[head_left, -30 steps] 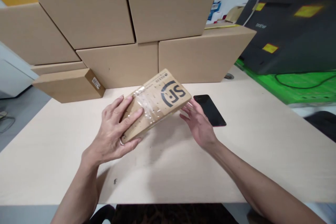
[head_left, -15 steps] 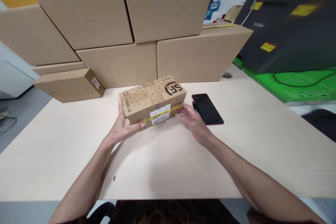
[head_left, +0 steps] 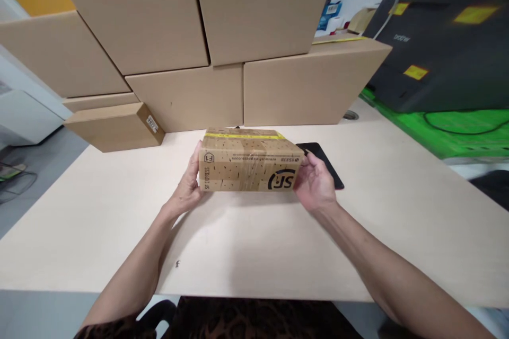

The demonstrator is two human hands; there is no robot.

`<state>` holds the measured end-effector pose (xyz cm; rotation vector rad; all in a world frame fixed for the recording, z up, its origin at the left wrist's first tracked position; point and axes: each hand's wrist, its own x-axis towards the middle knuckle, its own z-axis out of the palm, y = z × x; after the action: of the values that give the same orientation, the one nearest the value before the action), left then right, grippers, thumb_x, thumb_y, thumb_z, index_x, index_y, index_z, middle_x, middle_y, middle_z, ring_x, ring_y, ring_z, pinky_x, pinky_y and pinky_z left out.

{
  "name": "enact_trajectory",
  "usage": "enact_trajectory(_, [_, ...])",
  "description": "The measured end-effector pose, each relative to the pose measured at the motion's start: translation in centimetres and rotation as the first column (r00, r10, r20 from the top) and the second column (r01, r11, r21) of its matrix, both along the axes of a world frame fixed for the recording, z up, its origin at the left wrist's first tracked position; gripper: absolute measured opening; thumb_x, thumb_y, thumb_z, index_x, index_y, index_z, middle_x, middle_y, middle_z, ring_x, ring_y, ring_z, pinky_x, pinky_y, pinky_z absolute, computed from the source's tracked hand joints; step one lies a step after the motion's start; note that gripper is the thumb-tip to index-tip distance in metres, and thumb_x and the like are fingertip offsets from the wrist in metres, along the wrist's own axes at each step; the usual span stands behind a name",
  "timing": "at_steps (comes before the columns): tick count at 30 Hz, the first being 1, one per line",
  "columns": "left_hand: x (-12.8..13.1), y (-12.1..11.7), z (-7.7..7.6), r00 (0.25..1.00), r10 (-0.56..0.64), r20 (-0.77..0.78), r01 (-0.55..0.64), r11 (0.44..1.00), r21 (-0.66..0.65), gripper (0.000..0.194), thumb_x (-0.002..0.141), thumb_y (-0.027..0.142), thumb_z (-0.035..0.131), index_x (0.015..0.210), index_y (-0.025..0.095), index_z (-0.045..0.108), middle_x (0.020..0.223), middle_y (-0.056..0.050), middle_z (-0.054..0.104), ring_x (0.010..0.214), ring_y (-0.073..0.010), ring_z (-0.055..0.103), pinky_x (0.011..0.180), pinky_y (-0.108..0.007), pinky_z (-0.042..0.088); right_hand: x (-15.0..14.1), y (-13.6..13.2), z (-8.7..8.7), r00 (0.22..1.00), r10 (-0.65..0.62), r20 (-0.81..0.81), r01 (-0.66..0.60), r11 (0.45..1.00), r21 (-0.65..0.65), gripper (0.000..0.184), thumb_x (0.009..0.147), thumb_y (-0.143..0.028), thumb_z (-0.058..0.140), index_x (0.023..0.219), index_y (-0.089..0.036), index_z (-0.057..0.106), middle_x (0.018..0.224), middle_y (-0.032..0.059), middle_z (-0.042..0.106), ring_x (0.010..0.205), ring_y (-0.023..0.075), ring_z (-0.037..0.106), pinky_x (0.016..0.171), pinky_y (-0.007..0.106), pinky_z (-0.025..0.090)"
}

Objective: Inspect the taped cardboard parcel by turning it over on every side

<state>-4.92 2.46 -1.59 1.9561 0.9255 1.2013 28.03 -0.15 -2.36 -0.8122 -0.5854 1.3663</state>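
Note:
I hold a small brown SF Express parcel (head_left: 248,161) between both hands above the pale wooden table (head_left: 254,243). Its printed side faces me with the logo upside down, and a strip of yellow tape runs along its top far edge. My left hand (head_left: 187,186) grips the parcel's left end. At the right end my right hand (head_left: 317,184) is wrapped round it. A black phone (head_left: 328,167) lies flat on the table just behind my right hand, partly hidden by it.
Large plain cardboard boxes (head_left: 222,37) are stacked along the back of the table. A flat box (head_left: 113,126) with a small label lies at the left. A black printer (head_left: 441,37) on a green mat (head_left: 449,132) stands at the right.
The parcel has been turned over in my hands: the side with the label and yellow tape rolled up and away, and the logo side now faces me. My right hand went from touching to gripping.

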Motion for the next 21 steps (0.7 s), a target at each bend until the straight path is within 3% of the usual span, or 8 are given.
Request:
enact_trajectory(3, [0.3, -0.2, 0.3, 0.993, -0.079, 0.086, 0.090, 0.987, -0.132, 0.084, 0.086, 0.044, 0.087, 0.162, 0.042, 0.050, 0.172, -0.008, 0.046, 0.162, -0.0391, 0.039, 0.130, -0.061, 0.040, 0.3, 0.2, 0.2, 0.999, -0.040, 0.021, 0.040, 0.999, -0.010, 0.031, 0.079, -0.062, 0.080, 0.083, -0.033, 0.075, 0.084, -0.0010, 0.084, 0.120, 0.0347, 0.076, 0.099, 0.052, 0.061])
enact_trajectory(6, [1.4, -0.8, 0.8, 0.967, 0.053, 0.248, 0.033, 0.943, -0.330, 0.065, 0.096, 0.055, 0.074, 0.157, 0.038, 0.057, 0.168, -0.007, 0.054, 0.158, -0.0370, 0.047, 0.127, -0.059, 0.047, 0.0, 0.1, 0.2, 0.998, -0.031, 0.049, 0.031, 1.000, 0.003, 0.030, 0.079, -0.062, 0.082, 0.088, -0.034, 0.076, 0.090, -0.0028, 0.085, 0.120, 0.0336, 0.076, 0.097, 0.051, 0.061])
enact_trajectory(9, [2.6, -1.1, 1.0, 0.909, 0.152, 0.387, 0.032, 0.902, -0.432, 0.071, 0.095, 0.077, 0.062, 0.150, 0.031, 0.064, 0.160, -0.009, 0.063, 0.156, -0.0368, 0.049, 0.124, -0.055, 0.050, -0.7, -0.2, 0.2, 0.997, -0.005, 0.072, 0.005, 1.000, -0.006, 0.037, 0.077, -0.068, 0.080, 0.094, -0.035, 0.079, 0.106, -0.0026, 0.086, 0.127, 0.0332, 0.072, 0.095, 0.049, 0.060])
enact_trajectory(13, [2.9, -1.3, 1.1, 0.893, 0.134, 0.430, 0.099, 0.872, -0.479, 0.080, 0.089, 0.091, 0.053, 0.142, 0.033, 0.065, 0.154, -0.007, 0.065, 0.154, -0.0347, 0.051, 0.117, -0.050, 0.055, -1.6, -0.7, -0.1, 0.991, 0.043, 0.127, -0.046, 0.999, 0.023, 0.039, 0.084, -0.072, 0.072, 0.101, -0.037, 0.078, 0.119, -0.0038, 0.083, 0.130, 0.0316, 0.070, 0.094, 0.048, 0.059])
enact_trajectory(18, [1.9, -1.6, 1.8, 0.906, 0.240, 0.349, -0.001, 0.825, -0.565, 0.080, 0.075, 0.079, 0.082, 0.137, 0.035, 0.057, 0.150, -0.005, 0.064, 0.140, -0.0373, 0.059, 0.102, -0.049, 0.060, -1.7, -1.0, -0.3, 0.986, 0.040, 0.163, -0.053, 0.996, 0.078, 0.039, 0.085, -0.070, 0.072, 0.108, -0.038, 0.075, 0.127, -0.0027, 0.079, 0.133, 0.0303, 0.067, 0.100, 0.049, 0.057])
enact_trajectory(21, [1.8, -1.8, 2.5, 0.912, 0.213, 0.350, 0.013, 0.838, -0.546, 0.083, 0.070, 0.068, 0.089, 0.138, 0.035, 0.054, 0.153, -0.006, 0.061, 0.139, -0.0377, 0.058, 0.098, -0.046, 0.060, -1.8, -1.2, 0.1, 0.988, 0.019, 0.156, -0.034, 0.995, 0.094, 0.042, 0.081, -0.065, 0.078, 0.112, -0.036, 0.073, 0.130, 0.0002, 0.078, 0.134, 0.0320, 0.066, 0.105, 0.052, 0.055])
